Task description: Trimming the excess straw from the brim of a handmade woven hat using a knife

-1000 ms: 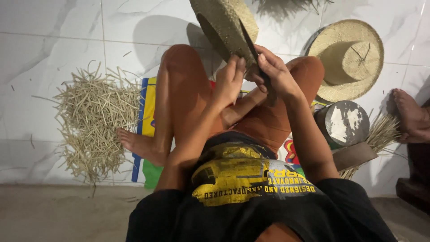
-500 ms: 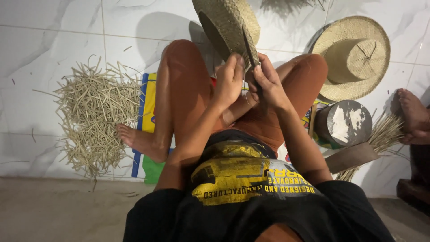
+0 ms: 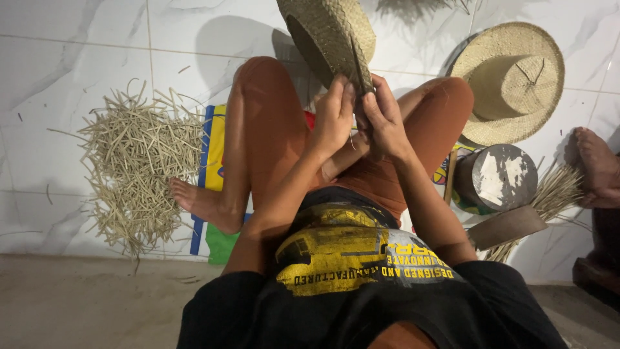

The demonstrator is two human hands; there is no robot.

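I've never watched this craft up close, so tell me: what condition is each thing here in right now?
Woven hat: held on edge, unfinished rim pinched by both hands.
Left hand: gripping the hat's rim.
Right hand: gripping the rim beside it.
Finished hat: lying flat on the floor.
Straw pile: loose, scattered.
Round block: lying on its side.

I am sitting on the floor of what looks like a home craft space where straw hats get woven. The floor [image 3: 77, 58] is white marble-look tile, meeting a strip of bare concrete near me. A loose pile of cut straw [image 3: 139, 165] lies on the tiles to my left. A finished straw hat [image 3: 513, 81] rests on the floor to my right, beside a round block [image 3: 500, 178] and a bundle of straw [image 3: 555, 194]. A half-woven hat [image 3: 329, 35] is in my hands. I sit on a colourful plastic sack [image 3: 213, 155]. Another person's bare foot [image 3: 597, 165] shows at the right edge.
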